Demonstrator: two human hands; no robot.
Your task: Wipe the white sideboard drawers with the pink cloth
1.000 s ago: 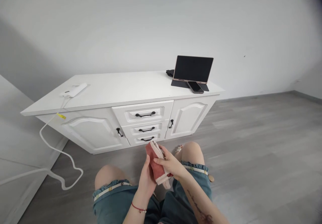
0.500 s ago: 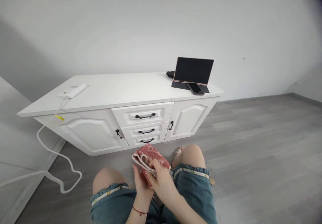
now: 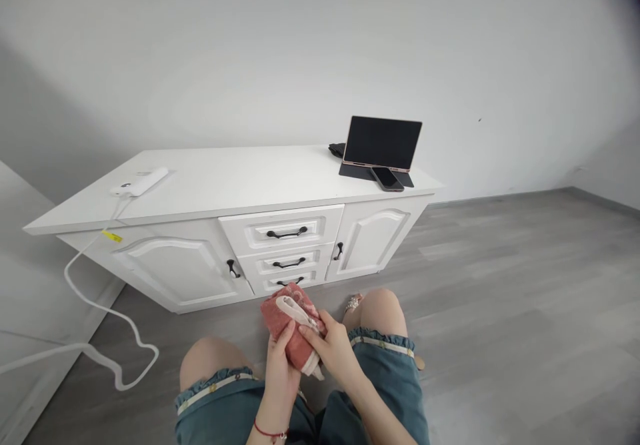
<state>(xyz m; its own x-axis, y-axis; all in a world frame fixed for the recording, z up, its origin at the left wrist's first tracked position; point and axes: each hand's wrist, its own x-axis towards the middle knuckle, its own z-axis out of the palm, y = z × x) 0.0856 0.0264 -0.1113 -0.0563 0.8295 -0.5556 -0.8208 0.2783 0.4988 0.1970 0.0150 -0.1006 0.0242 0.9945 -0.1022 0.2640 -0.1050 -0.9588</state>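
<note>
A red patterned towel point(image 3: 277, 316) with whitish edges is bunched and folded between my hands, just above my lap. My left hand point(image 3: 281, 365) grips its lower left side, thumb on top and the other fingers hidden beneath. On the right side, my right hand point(image 3: 331, 346) pinches the cloth, thumb and fingers closed near a loop of the white edging point(image 3: 295, 309). Both hands are between my knees, in front of the cabinet drawers.
A white cabinet point(image 3: 240, 185) stands against the wall ahead. On its top are a tablet point(image 3: 383, 142) on a stand, a phone point(image 3: 387, 179), a dark item point(image 3: 337, 149) and a white power strip point(image 3: 143, 182). Its cord point(image 3: 133, 331) hangs to the left.
The towel has been turned and bunched, so its white edging now loops across the top. My left thumb has moved onto it, and my right hand has shifted slightly right.
</note>
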